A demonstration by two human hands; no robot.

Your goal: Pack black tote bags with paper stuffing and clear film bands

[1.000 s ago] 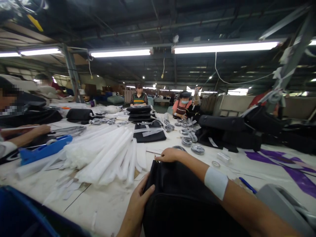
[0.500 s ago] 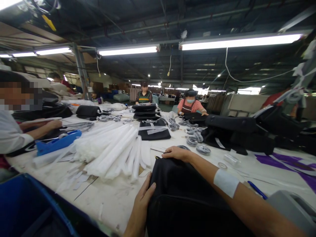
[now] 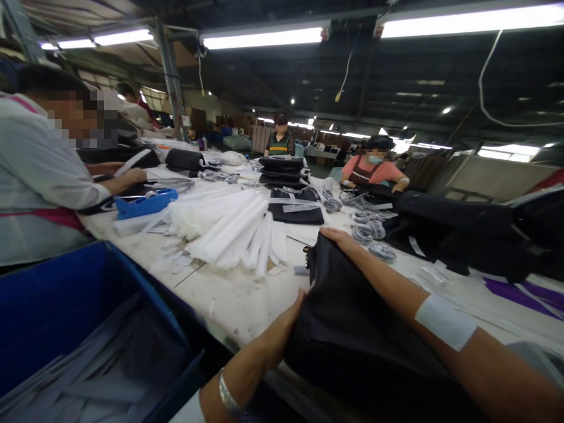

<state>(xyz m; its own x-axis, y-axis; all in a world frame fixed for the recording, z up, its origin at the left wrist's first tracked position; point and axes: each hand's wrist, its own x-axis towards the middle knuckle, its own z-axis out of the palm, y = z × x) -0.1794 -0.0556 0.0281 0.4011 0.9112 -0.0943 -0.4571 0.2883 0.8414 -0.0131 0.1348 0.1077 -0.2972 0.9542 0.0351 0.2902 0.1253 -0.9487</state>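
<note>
At the near edge of the long work table [image 3: 238, 299], a black bag [image 3: 352, 317] is held between both hands, its bulk resting on the table surface and overhanging toward the wearer. The left hand [image 3: 288, 320] is laid flat against the bag's left side, fingers extended and pressed into the fabric; the right hand [image 3: 339, 237] is placed palm-down over the far top corner, beside a small metal fitting (apparently a zipper pull, too small to confirm). Nothing is pinched by either hand. As far as can be judged, the bag is only being steadied or positioned: no strip, tape or tool is applied to it, so any fitting work appears yet to be done. White rolled sheets [image 3: 233, 226] lie just beyond on the left, coiled webbing [image 3: 372, 232] to the far right, and stacked black bags [image 3: 282, 170] further off. A blue bin [image 3: 57, 294] of strips stands near left, beside a seated co-worker [image 3: 39, 176].
</note>
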